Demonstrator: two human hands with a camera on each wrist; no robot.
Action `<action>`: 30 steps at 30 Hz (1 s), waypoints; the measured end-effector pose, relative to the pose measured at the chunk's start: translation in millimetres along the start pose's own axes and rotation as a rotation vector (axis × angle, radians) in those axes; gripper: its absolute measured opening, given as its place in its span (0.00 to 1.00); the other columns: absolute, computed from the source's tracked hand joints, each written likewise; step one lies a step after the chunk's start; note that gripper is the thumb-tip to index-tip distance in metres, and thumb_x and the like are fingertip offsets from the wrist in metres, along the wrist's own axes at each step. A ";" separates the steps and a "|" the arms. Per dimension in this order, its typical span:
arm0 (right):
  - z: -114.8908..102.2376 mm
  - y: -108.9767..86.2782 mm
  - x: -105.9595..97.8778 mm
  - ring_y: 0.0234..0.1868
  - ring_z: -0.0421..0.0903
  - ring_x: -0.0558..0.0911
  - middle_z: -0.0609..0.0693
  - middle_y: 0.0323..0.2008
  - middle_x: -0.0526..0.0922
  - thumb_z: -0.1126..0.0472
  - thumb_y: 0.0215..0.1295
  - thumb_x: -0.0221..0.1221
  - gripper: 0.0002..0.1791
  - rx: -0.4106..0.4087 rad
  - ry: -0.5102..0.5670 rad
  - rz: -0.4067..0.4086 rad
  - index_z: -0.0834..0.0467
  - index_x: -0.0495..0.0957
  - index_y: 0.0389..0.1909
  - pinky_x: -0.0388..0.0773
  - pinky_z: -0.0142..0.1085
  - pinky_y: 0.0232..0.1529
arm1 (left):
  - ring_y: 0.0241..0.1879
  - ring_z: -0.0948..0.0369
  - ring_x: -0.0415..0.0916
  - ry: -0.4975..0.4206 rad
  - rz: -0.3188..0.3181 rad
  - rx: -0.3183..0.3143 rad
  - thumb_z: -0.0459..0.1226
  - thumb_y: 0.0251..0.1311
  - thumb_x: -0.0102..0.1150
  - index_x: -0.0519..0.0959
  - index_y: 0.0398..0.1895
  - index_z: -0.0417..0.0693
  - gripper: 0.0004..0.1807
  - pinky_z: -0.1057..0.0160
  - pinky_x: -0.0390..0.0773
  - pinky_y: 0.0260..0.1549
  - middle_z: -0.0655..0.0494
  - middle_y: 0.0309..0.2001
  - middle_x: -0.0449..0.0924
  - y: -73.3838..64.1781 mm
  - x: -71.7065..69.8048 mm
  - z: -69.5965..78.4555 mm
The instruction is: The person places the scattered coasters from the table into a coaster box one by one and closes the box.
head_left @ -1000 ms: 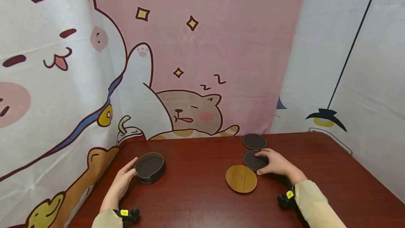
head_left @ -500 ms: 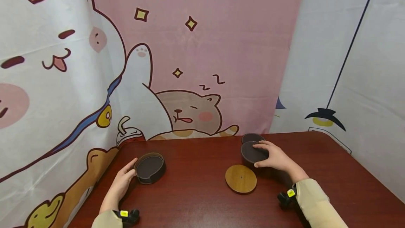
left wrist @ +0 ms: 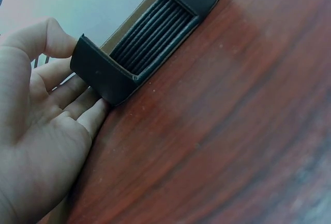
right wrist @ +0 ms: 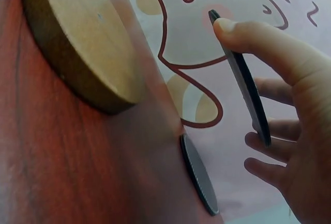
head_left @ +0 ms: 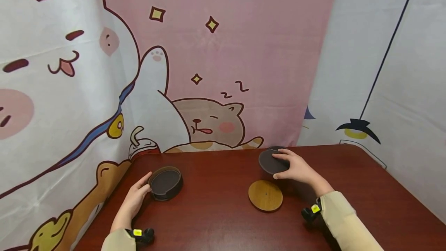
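A round black coaster holder (head_left: 166,183) stands on the table at the left. The left wrist view shows several dark coasters (left wrist: 152,35) stacked inside, through the gap in its wall. My left hand (head_left: 134,196) rests against the holder's outer left side, thumb and fingertips touching the wall. My right hand (head_left: 297,169) pinches a dark round coaster (head_left: 273,162) by its edge, thumb on one side and fingers on the other, raised above the table. In the right wrist view the held coaster (right wrist: 245,87) appears nearly edge-on.
A round wooden disc (head_left: 265,195) lies on the table nearer me than the held coaster. Another dark coaster (right wrist: 200,175) lies near the far table edge, mostly hidden behind the held one in the head view. A cartoon-printed cloth (head_left: 265,49) hangs behind the table.
My right hand has lifted the coaster off the table and carried it up and slightly left, over the far coaster. The left hand and the holder stay in place.
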State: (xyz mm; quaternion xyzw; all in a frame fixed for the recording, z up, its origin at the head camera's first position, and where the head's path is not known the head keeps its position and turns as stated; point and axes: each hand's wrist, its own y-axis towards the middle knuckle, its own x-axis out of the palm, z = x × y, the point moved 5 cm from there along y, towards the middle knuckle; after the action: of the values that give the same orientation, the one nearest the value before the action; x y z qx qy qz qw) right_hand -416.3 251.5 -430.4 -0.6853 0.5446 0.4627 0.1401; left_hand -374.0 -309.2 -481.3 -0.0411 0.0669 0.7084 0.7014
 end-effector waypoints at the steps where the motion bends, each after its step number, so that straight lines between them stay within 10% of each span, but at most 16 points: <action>1: -2.5 2.5 0.2 0.63 0.66 0.64 0.63 0.68 0.62 0.44 0.46 0.73 0.43 -0.010 0.000 0.002 0.57 0.73 0.64 0.71 0.57 0.51 | 0.66 0.55 0.49 0.002 0.003 0.002 0.27 0.63 0.40 0.53 0.75 0.40 0.34 0.79 0.61 0.47 0.45 0.74 0.47 -0.2 -0.8 -0.2; 30: -95.0 66.1 79.2 0.66 0.57 0.64 0.54 0.71 0.59 0.49 0.46 0.74 0.39 -0.186 0.138 -0.172 0.46 0.75 0.63 0.68 0.49 0.53 | 0.70 0.54 0.48 0.014 0.017 0.001 0.26 0.59 0.42 0.55 0.75 0.41 0.36 0.79 0.60 0.48 0.45 0.74 0.50 2.5 -4.5 -1.9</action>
State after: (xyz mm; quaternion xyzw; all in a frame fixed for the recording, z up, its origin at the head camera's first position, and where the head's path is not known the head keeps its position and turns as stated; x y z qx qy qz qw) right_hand -430.1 112.3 -421.5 -0.7697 0.4467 0.4494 0.0774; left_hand -376.5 -314.0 -482.3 -0.0454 0.0726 0.7142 0.6947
